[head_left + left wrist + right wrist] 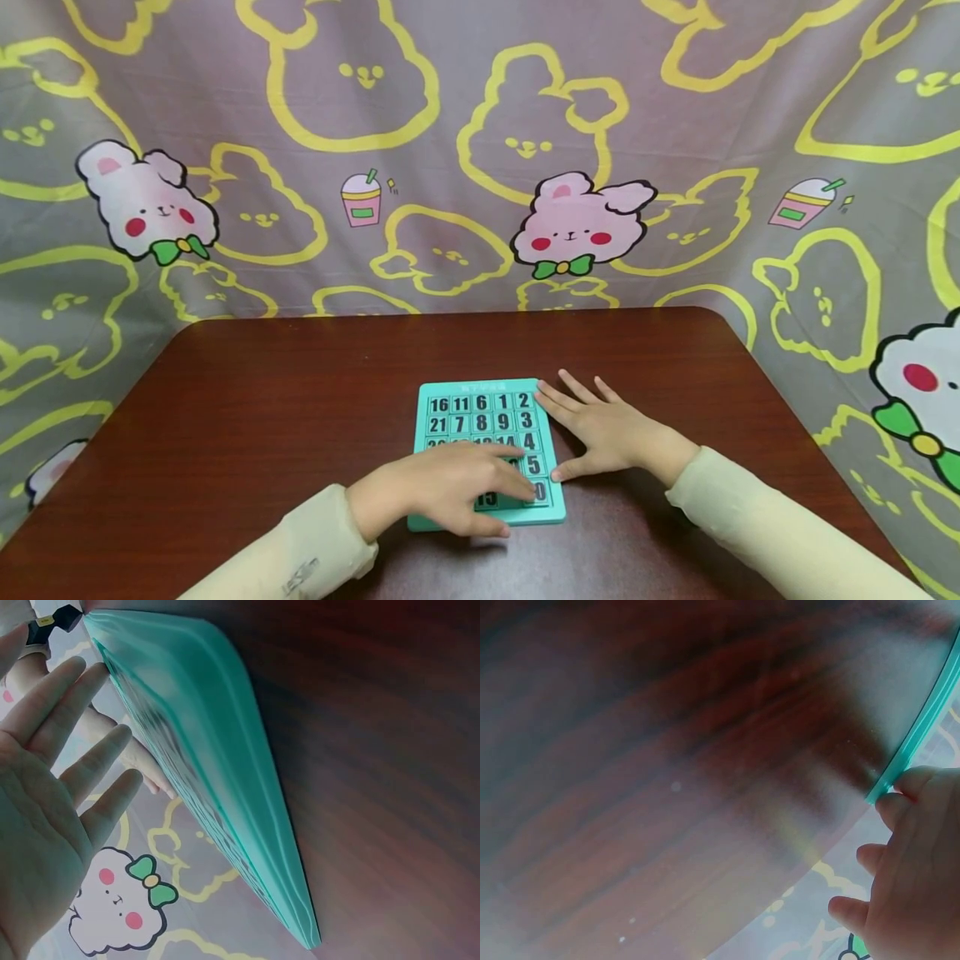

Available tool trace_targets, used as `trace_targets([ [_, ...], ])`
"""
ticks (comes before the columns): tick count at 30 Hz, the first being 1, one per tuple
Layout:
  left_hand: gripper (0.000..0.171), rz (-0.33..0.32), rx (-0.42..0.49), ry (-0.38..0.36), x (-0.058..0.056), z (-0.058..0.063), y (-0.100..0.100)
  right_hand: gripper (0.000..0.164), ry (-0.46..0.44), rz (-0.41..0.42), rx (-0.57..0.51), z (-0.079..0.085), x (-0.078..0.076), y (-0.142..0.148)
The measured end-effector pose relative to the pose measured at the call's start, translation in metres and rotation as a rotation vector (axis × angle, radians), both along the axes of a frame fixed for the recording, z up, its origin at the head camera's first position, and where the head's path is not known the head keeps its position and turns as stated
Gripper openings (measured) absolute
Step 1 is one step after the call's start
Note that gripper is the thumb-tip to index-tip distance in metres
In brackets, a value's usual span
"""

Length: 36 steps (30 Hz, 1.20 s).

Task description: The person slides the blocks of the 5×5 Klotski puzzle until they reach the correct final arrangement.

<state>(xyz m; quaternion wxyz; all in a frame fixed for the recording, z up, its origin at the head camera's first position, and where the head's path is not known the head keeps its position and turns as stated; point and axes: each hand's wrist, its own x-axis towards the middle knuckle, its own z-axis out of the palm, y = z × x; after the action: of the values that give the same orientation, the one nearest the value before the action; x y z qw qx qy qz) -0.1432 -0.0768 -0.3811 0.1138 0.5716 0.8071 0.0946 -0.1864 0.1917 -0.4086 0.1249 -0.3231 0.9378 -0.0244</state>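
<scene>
Board (525, 516) lies on the table (285, 400); right hand (611, 433), spread and gripping nothing, should steady its edge while left hand (457, 483), loosely open, perhaps touching tiles (482, 403), best pushes lightly.

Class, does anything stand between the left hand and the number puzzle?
Nothing visible does: the left hand is directly over the lower part of the puzzle. The right hand is at its right edge, out of the way.
</scene>
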Motion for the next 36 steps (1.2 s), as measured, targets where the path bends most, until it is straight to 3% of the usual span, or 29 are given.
trace_targets([
  [13,0.045,0.009,-0.008,-0.014,0.001,0.003,0.002,0.113,-0.012,-0.006,0.005,0.002,0.0,-0.001],
  [25,0.044,0.129,0.032,0.011,0.007,0.008,-0.034,0.114,0.007,-0.005,0.006,0.001,0.0,-0.002],
  [36,0.042,0.156,0.088,0.016,0.018,0.002,-0.057,0.115,0.028,-0.002,-0.004,0.003,0.001,-0.001],
])
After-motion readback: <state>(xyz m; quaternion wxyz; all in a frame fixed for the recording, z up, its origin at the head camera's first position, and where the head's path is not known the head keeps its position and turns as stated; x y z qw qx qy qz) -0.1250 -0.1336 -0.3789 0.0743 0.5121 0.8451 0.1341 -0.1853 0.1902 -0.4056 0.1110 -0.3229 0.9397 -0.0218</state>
